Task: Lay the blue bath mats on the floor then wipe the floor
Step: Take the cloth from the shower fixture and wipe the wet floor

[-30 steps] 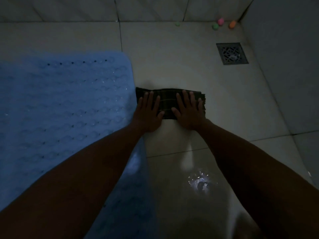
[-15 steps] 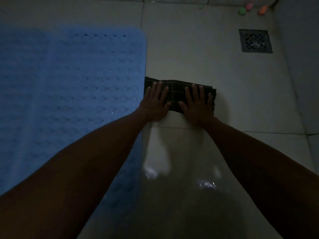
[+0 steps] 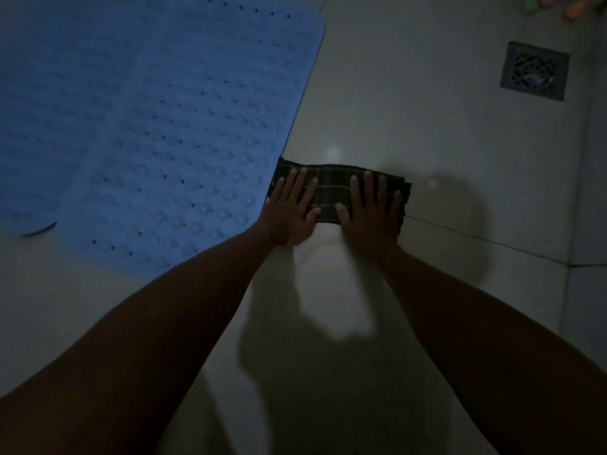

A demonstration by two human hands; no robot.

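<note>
Hands lie flat, side by side, on a dark plaid cloth (image 3: 328, 192) that is folded into a narrow strip on the tiled floor (image 3: 410, 110). Left hand (image 3: 290, 211): palm down, fingers spread and straight, not curled around anything, covering the left end of the cloth. Right hand (image 3: 371, 211): palm down, fingers likewise extended and apart, pressing the right end of the cloth; the thumb points toward the left hand. A bare band of cloth shows between the two hands. Both forearms reach forward from the lower edge of the view and are bare. Blue mat (image 3: 147, 126): laid flat on the floor at the left, its surface covered with rows of round bumps and small holes. The cloth's left end touches the mat's right edge; whether it overlaps that edge cannot be told in the dim light. A second blue edge (image 3: 29, 226) shows at the far left, just beside the mat's near corner. Floor drain (image 3: 534, 71): a square grated cover set in the tiles at the upper right, well apart from the cloth. Small coloured objects (image 3: 555, 4) lie at the top right corner, too blurred to identify. Shadows of the arms fall on the pale tile near the cloth, and a grout line runs from under the right hand toward the right wall.
</note>
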